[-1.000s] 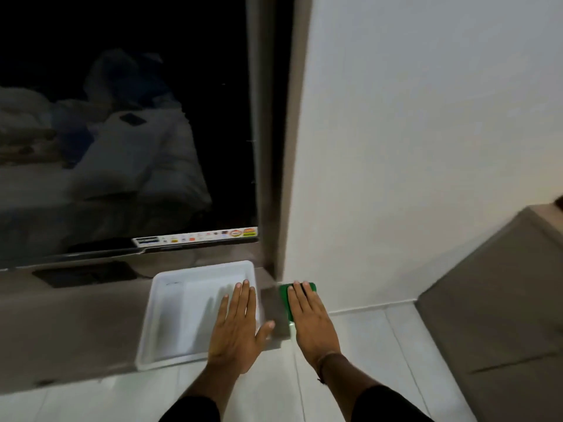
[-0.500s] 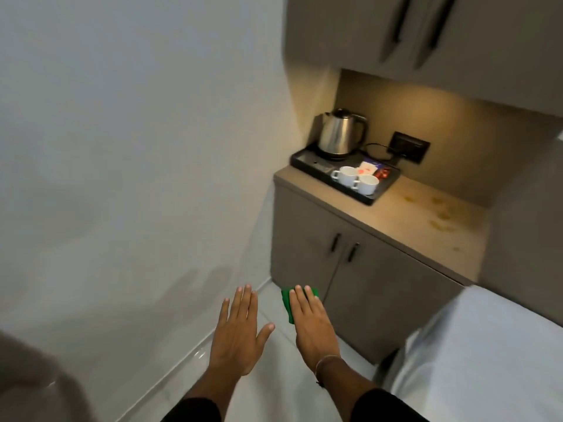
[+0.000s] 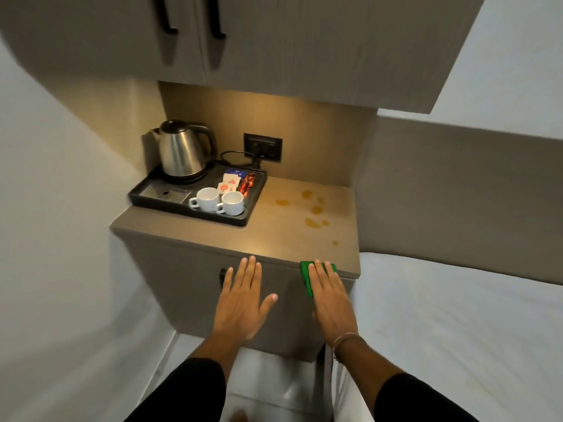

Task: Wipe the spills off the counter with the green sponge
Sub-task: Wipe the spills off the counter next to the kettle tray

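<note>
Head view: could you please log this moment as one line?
right hand: on green sponge, short of counter | left hand: open, empty | spills: unwiped

Right hand [image 3: 330, 303] flat over green sponge [image 3: 305, 277] before counter [image 3: 274, 236]; yellow spills [image 3: 313, 210] beside tray [image 3: 243, 219].

I see a bright green sponge [image 3: 305, 277], amber-yellow spills [image 3: 313, 210] on the tan counter [image 3: 280, 233], a black tray [image 3: 240, 219] — two white cups [image 3: 217, 200], a silver kettle [image 3: 179, 153] with black handle — and black sleeves [image 3: 195, 391].
</note>
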{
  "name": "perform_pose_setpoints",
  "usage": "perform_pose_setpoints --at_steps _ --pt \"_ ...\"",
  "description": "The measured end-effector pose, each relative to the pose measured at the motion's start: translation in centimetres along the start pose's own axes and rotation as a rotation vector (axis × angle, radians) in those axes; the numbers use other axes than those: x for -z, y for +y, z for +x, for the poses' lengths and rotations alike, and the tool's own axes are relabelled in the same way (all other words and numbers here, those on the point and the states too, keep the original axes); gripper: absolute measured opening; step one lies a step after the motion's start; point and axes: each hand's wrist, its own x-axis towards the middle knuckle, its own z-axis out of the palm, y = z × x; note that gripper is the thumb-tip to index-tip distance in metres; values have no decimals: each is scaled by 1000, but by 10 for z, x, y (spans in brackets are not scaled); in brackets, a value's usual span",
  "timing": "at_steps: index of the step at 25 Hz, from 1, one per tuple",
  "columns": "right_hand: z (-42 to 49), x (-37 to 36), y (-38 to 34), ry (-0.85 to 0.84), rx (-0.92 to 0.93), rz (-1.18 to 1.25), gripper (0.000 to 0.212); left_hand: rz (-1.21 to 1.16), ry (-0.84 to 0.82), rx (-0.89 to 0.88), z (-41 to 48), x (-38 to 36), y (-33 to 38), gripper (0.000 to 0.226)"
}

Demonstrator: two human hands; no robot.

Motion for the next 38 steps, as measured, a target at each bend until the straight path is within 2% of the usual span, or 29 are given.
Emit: perform_pose_setpoints --at_steps 6,12,16,20,23,25,27,29,32,35,36,38 --pt "82 -14 45 -42 -185 17 83 -24 -40 -127 144 -5 -20 83" --pt "139 -30 66 -139 -235 30 78 -83 -111 -193 232 -25 -24 84" --pt "135 -44 66 -198 -178 162 76 -140 -120 -167 237 -51 -27 86" --pt "109 -34 111 -232 -32 160 91 -161 -81 -180 235 -62 -31 85" --pt "157 -30 128 -140 -184 257 81 -183 -51 -173 236 -65 -31 85" --pt "194 -30 110 -115 -251 328 77 -191 -32 -165 235 -68 -30 84" --pt "194 -37 97 -178 -136 351 80 -208 -14 -158 235 -70 -30 83" --pt "168 -42 116 -229 14 331 83 -216 -11 -153 236 -71 -31 82" --pt "171 -35 156 -207 28 325 81 -208 10 -141 235 -75 -29 81" --pt "234 -32 122 -137 -118 387 74 -223 20 -138 235 -75 -30 81" --pt "240 -33 104 -168 -99 408 74 -231 15 -140 235 -75 -30 81" --pt "224 -42 94 -242 76 410 78 -241 20 -138 234 -74 -29 82"
